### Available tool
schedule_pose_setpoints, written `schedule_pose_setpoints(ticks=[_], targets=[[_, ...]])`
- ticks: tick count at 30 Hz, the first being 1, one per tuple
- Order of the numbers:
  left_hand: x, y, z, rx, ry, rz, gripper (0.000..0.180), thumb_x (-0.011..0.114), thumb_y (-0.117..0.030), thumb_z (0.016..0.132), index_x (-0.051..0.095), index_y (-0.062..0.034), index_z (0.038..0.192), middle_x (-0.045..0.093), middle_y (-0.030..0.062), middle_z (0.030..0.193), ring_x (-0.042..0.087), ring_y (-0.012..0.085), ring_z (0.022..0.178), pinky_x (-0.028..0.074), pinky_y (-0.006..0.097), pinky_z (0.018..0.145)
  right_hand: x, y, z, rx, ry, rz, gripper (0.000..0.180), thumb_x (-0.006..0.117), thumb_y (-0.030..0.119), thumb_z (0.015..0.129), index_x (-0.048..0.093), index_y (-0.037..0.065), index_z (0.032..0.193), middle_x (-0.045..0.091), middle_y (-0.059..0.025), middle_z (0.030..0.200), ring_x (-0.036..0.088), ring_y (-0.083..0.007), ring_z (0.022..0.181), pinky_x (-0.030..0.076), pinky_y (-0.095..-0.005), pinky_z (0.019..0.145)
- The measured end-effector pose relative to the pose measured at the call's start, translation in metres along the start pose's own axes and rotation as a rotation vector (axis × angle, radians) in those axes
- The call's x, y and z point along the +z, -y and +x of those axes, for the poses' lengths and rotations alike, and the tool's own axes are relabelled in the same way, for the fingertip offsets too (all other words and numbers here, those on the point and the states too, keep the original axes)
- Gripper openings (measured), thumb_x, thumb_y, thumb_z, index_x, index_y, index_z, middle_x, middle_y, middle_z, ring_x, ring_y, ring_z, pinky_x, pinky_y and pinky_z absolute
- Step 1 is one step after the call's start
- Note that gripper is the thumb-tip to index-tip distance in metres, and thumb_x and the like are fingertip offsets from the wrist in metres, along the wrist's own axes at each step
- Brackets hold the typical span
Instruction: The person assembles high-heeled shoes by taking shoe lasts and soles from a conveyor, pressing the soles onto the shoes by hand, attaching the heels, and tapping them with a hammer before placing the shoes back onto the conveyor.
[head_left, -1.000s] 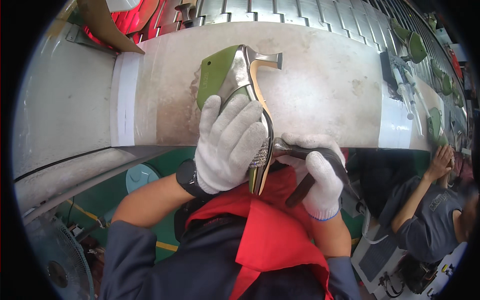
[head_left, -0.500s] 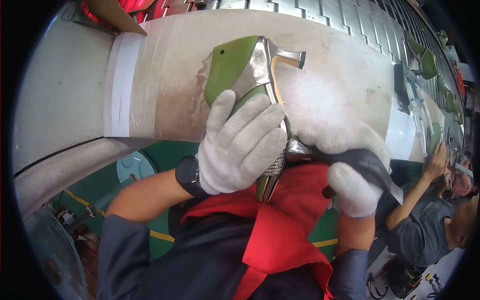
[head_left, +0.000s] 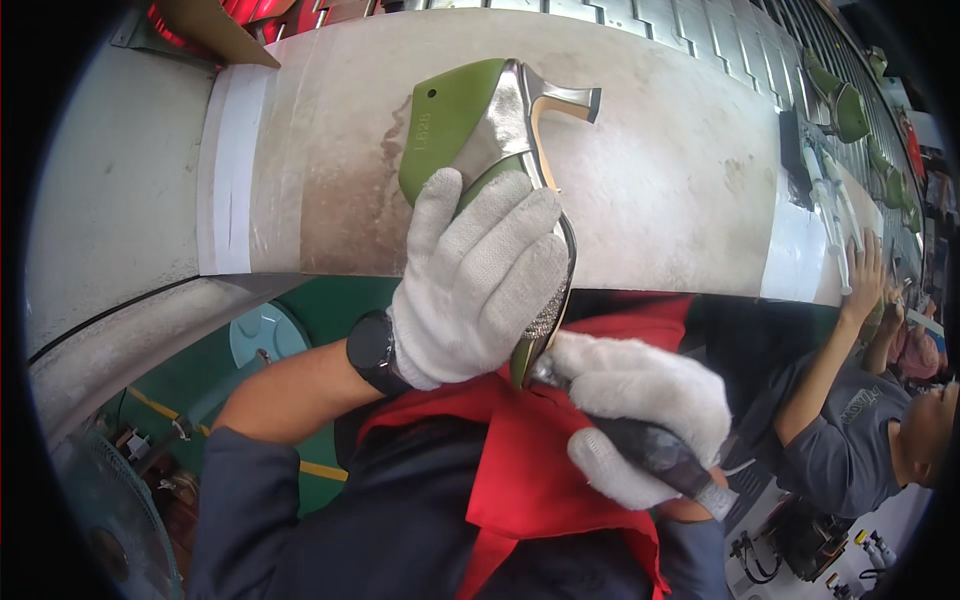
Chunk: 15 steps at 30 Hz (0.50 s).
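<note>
A silver high-heeled shoe (head_left: 508, 118) lies on its side on a green shoe last (head_left: 445, 115), its heel pointing right and its toe toward me. My gloved left hand (head_left: 478, 280) is wrapped over the middle of the shoe and grips it. A glittering band shows near the toe, just past my fingers. My gloved right hand (head_left: 655, 400) is closed around the dark handle of a hammer (head_left: 655, 460). The hammer's metal head is at the sole side of the toe, partly covered by my fingers; whether it touches cannot be made out.
A worn pale bench (head_left: 680, 180) lies under the heel end of the shoe. Beyond it runs a slatted metal conveyor (head_left: 680, 30). White tube-like tools (head_left: 825, 195) lie at the bench's right end, near a co-worker (head_left: 850, 440). A fan (head_left: 110, 510) stands at lower left.
My right hand has moved left and toward me with the hammer, from beside the shoe's middle to its toe. My left hand and the shoe have shifted slightly up and left.
</note>
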<state>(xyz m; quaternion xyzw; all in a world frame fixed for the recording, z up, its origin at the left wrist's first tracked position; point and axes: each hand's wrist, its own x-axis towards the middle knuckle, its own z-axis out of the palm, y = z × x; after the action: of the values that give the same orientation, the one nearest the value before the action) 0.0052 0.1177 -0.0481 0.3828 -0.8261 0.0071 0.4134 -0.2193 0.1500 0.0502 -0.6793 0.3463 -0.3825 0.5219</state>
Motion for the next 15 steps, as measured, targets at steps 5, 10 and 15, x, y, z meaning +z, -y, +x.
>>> schedule_pose_setpoints(ticks=[5, 10, 15], targets=[[-0.001, 0.012, -0.005, 0.126, 0.092, 0.071, 0.082, 0.079, -0.035, 0.1, 0.038, 0.0016, 0.161, 0.057, 0.0286, 0.151, 0.054, 0.0489, 0.147, 0.026, 0.07, 0.13, 0.003, 0.003, -0.032, 0.16, 0.017, 0.235, 0.036, 0.084, -0.005, 0.084, 0.073, -0.006, 0.118, 0.078, -0.0277, 0.116, 0.081, -0.0375, 0.108, 0.064, -0.0441, 0.097], [0.001, 0.01, -0.006, 0.118, 0.072, 0.146, 0.082, 0.077, -0.038, 0.102, 0.036, 0.0017, 0.162, 0.055, 0.0297, 0.152, 0.053, 0.0505, 0.147, 0.027, 0.069, 0.13, -0.002, 0.013, -0.032, 0.025, -0.419, 0.231, 0.046, 0.082, 0.028, 0.097, 0.063, -0.003, 0.125, 0.072, -0.0302, 0.13, 0.073, -0.0404, 0.117, 0.056, -0.0604, 0.108], [0.012, 0.0, 0.001, -0.04, -0.165, -0.006, 0.041, 0.078, -0.011, 0.09, 0.061, -0.0065, 0.127, 0.065, 0.0238, 0.136, 0.065, 0.0447, 0.131, 0.032, 0.068, 0.127, 0.022, -0.008, -0.004, 0.134, -0.387, 0.366, 0.042, 0.082, -0.007, 0.084, 0.07, -0.006, 0.125, 0.075, -0.0308, 0.131, 0.076, -0.0376, 0.123, 0.06, -0.0466, 0.108]])
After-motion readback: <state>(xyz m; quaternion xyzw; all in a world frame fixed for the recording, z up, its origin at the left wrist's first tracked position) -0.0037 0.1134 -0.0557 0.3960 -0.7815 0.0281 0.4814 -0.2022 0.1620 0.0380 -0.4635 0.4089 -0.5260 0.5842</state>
